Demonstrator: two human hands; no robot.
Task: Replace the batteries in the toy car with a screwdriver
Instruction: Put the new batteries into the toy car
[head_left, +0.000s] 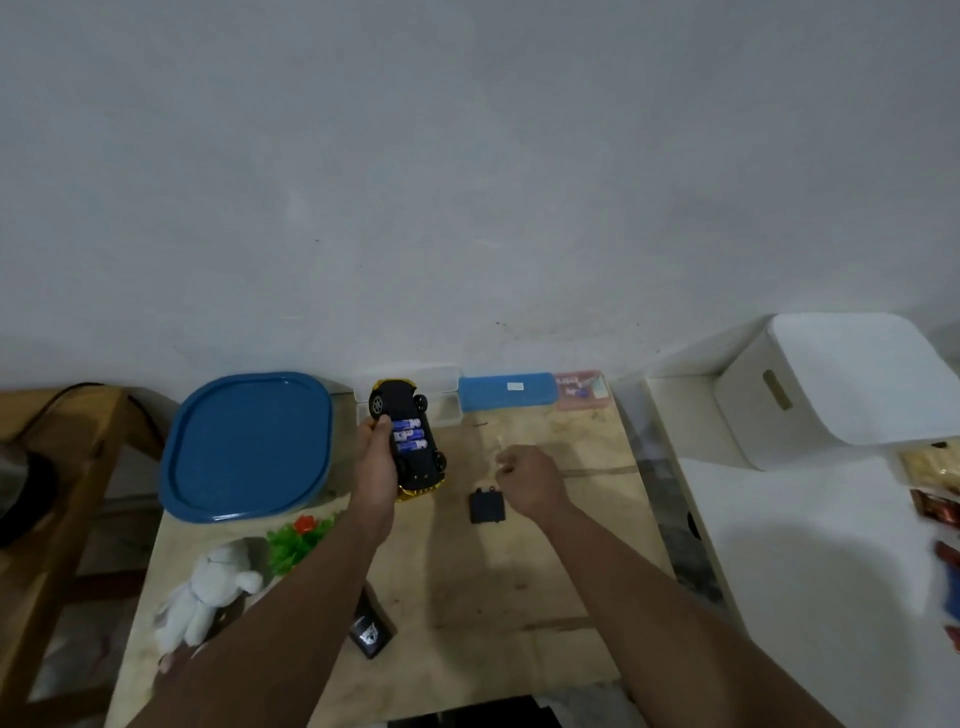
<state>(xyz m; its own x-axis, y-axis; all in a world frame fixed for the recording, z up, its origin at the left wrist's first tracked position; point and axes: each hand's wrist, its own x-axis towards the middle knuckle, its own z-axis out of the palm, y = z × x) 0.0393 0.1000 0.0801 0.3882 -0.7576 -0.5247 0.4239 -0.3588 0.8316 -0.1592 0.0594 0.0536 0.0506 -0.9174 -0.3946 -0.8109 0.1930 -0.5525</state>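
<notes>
Fingers, left hand (375, 457): curled round the near-left flank of the toy car (410, 441), gripping it with the underside turned up.
Fingers, right hand (527, 480): drawn in to a loose fist over the table; whether they pinch something small I cannot tell.
Toy car: black belly, yellow body, above the table (545, 597) at about 12 o'clock from its centre, nose toward the wall.
Batteries (409, 434): three blue cells lie side by side in the open bay.
Battery cover (487, 507): flat on the table at 4 o'clock from the car, just beside the right wrist.
Progress: cover is off, so the unscrewing looks done; cells seated. Whether these are old or fresh cannot be told. Left at least: refit the cover and drive the screw. No screwdriver is plainly visible.
Edges and room: blue lid (247, 447) close at 9 o'clock of the car, boxes (506, 392) along the wall at 12, white plush (205, 597) at 7; open board lies toward 5 and 6 o'clock.
</notes>
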